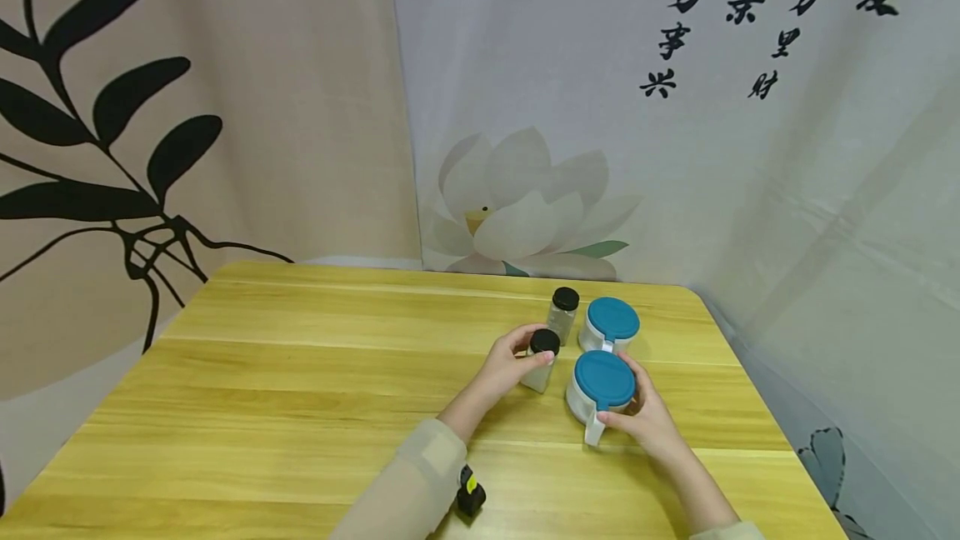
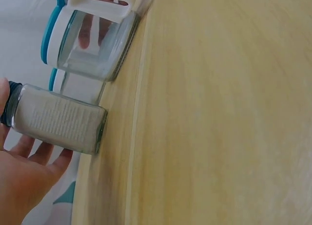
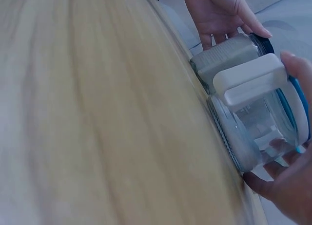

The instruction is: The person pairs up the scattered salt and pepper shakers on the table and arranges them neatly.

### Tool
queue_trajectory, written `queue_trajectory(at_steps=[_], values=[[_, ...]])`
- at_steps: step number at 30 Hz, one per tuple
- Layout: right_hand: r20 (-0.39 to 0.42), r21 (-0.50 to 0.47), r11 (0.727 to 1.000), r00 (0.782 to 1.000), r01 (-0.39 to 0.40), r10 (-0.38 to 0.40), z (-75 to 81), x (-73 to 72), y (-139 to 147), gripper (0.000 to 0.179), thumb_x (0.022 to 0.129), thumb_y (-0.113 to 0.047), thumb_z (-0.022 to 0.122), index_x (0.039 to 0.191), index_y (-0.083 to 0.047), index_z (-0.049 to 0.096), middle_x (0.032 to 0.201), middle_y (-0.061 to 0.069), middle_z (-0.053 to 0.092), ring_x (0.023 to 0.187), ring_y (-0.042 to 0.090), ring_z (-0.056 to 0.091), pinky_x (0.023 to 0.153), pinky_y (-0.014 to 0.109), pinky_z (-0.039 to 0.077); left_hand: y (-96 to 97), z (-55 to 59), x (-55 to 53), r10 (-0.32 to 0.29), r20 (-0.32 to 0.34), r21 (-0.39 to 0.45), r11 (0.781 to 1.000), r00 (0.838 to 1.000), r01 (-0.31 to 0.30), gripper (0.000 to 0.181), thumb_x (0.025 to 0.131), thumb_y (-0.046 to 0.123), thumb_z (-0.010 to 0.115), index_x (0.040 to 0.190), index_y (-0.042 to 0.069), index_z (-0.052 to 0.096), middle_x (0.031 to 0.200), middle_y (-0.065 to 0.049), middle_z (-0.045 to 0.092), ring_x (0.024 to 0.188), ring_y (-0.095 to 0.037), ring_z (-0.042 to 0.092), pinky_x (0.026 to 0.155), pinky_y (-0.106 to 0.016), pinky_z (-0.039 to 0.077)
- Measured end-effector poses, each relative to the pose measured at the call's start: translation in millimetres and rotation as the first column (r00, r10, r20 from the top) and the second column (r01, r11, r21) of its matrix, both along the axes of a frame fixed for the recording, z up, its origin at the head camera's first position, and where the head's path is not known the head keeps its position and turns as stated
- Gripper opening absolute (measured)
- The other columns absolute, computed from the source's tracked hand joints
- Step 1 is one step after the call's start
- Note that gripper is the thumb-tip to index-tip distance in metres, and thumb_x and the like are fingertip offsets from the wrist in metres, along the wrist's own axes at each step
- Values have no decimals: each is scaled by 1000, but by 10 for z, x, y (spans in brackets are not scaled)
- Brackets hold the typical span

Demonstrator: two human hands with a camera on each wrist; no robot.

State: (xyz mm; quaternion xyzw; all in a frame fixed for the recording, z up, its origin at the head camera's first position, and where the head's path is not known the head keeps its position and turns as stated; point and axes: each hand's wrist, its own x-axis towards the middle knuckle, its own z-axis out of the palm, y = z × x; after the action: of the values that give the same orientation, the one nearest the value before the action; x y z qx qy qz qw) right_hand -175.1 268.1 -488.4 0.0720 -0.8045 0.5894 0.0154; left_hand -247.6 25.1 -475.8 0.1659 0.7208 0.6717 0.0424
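My left hand (image 1: 501, 372) grips a square glass jar with a black lid (image 1: 537, 378), thumb at the lid and fingers behind the body. In the left wrist view this jar (image 2: 58, 119) shows pale contents and raised lettering. To its right, my right hand (image 1: 654, 423) holds a clear glass seasoning jar with a blue lid and white handle (image 1: 604, 379). Its thumb is by the handle, while the fingers reach round the far side. The right wrist view shows the white handle (image 3: 251, 81) facing the camera and fingertips near the base.
Behind the held jars stand a second black-lidded jar (image 1: 564, 307) and a second blue-lidded jar (image 1: 612, 319). All are near the far right of the wooden table (image 1: 300, 407). A printed cloth (image 1: 525, 65) hangs beyond the back edge. A small black device (image 1: 470, 494) sits by the left sleeve.
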Motion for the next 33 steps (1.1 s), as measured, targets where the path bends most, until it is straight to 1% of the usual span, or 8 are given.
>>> queue_trajectory(at_steps=[6, 9, 14, 16, 19, 23, 28, 33], values=[[15, -3, 1000, 999, 29, -29, 17, 3, -21, 94, 76, -1, 79, 151, -7, 21, 148, 23, 30, 127, 40, 37, 98, 49, 36, -15, 20, 12, 3, 8, -1, 1000, 1000, -3, 44, 88, 17, 72, 129, 10, 59, 116, -6, 62, 108, -23, 51, 93, -45, 40], [12, -6, 999, 999, 37, -37, 21, 3, -27, 94, 76, 0, 79, 151, -7, 22, 147, 24, 31, 128, 41, 36, 100, 53, 34, -22, 20, 8, -2, 8, 10, 1000, 1000, 2, 45, 88, 14, 72, 130, 7, 58, 117, -8, 62, 109, -25, 51, 93, -46, 41], [9, -17, 999, 999, 42, -42, 4, 4, -21, 95, 74, 0, 80, 150, -7, 23, 147, 24, 32, 131, 43, 33, 102, 61, 27, -70, 230, 144, -10, 8, 7, 1000, 1000, 10, 44, 88, 10, 71, 129, 1, 58, 116, -11, 61, 109, -27, 51, 93, -47, 41], [3, -16, 999, 999, 45, -45, -10, 4, -16, 95, 73, 0, 80, 149, -6, 24, 146, 24, 33, 130, 42, 33, 103, 62, 26, -89, 313, 205, -8, 4, 4, 1000, 1000, 8, 42, 88, 9, 71, 127, 2, 59, 115, -11, 62, 107, -26, 52, 92, -46, 43], [-6, -12, 999, 999, 47, -47, -29, 4, -14, 95, 73, 1, 81, 149, -5, 25, 145, 24, 34, 130, 41, 34, 103, 62, 26, -97, 338, 234, -2, 7, 2, 1000, 1000, 2, 41, 87, 9, 71, 126, 4, 60, 115, -11, 62, 107, -25, 52, 91, -44, 43], [-2, -17, 999, 999, 51, -51, -32, 4, -21, 94, 72, 1, 81, 148, -5, 26, 145, 23, 35, 130, 41, 33, 104, 63, 25, -106, 355, 252, 4, 13, -4, 1000, 1000, -4, 41, 87, 9, 72, 126, 5, 60, 116, -11, 62, 108, -27, 52, 93, -46, 42], [14, -13, 998, 998, 59, -59, -22, 13, -29, 95, 72, 0, 82, 148, -5, 26, 145, 24, 33, 132, 44, 31, 104, 64, 23, -117, 352, 267, 2, 15, -5, 1000, 1000, -2, 43, 87, 9, 72, 127, 2, 59, 116, -13, 61, 111, -31, 51, 95, -51, 40], [17, -14, 998, 998, 68, -68, -15, 21, -34, 95, 71, 1, 82, 148, -5, 27, 145, 24, 34, 131, 45, 32, 103, 62, 26, -128, 346, 281, 5, 7, -13, 1000, 1000, -4, 43, 87, 10, 72, 127, 3, 59, 117, -13, 61, 111, -31, 52, 91, -47, 44]])
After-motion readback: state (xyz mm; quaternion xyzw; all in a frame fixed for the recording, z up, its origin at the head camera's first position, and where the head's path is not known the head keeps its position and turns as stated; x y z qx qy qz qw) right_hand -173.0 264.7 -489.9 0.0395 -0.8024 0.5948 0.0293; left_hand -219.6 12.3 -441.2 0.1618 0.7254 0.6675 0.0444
